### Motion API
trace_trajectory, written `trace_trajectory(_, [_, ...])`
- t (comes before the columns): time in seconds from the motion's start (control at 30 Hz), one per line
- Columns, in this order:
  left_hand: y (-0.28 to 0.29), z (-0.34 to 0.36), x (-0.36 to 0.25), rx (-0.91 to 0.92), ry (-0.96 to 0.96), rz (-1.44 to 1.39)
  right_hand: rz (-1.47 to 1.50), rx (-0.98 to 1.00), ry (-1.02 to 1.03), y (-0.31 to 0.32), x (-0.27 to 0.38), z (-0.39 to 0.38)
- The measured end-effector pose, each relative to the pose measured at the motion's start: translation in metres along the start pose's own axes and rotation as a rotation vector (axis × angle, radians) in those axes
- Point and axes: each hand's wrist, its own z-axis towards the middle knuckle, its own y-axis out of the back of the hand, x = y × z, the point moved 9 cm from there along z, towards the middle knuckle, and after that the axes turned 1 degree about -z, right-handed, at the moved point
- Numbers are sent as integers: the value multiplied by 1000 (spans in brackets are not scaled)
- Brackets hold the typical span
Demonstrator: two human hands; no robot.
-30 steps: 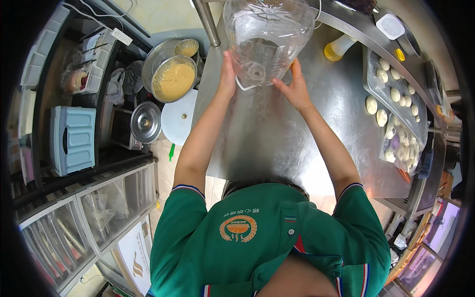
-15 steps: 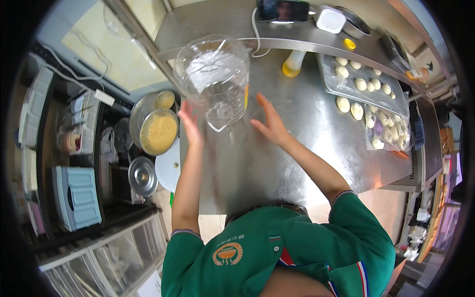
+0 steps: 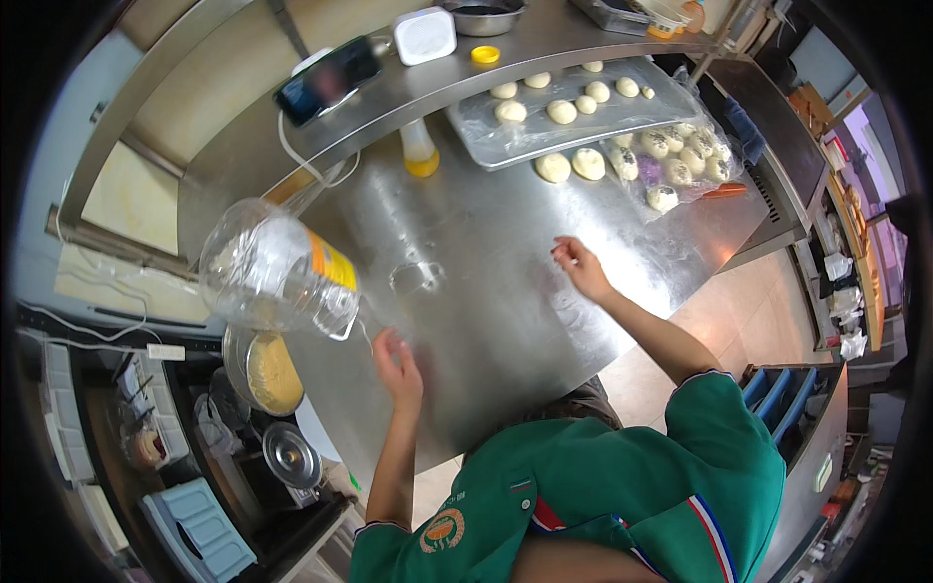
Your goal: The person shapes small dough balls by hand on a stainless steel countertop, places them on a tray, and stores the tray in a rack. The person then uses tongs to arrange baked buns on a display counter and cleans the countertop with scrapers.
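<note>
My left hand [image 3: 397, 361] is open and empty, just below a large clear plastic jug [image 3: 277, 272] with a yellow label and a white handle, which stands at the left of the steel table [image 3: 466, 301]. My right hand [image 3: 573, 260] hovers over the middle of the table, empty, with fingers loosely bent and apart. Dough balls sit on a metal tray [image 3: 491, 146] at the back right, with two flattened pieces [image 3: 552, 167] in front and bagged dough pieces [image 3: 678, 172] beside them. A bottle of yellow liquid [image 3: 421, 155] stands toward the back.
Above the table runs a steel shelf [image 3: 408, 83] with a phone [image 3: 326, 83], a white container [image 3: 425, 37], a yellow lid [image 3: 484, 54] and a pan. At lower left are a bowl of batter [image 3: 275, 379], a metal lid [image 3: 292, 452] and a black rack with bins.
I have let go of the jug; my hands have drawn apart from it, the right moving rightward. The view has swung right, showing more of the shelf and dough trays.
</note>
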Motion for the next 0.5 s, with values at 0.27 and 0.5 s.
trace_trajectory(0.27, [-224, 161, -69, 245, 388, -625, 599, -262, -119, 230, -53, 142])
trace_trajectory(0.5, [-308, 224, -55, 141, 791, -843, 1030, -157, -289, 317, -93, 258])
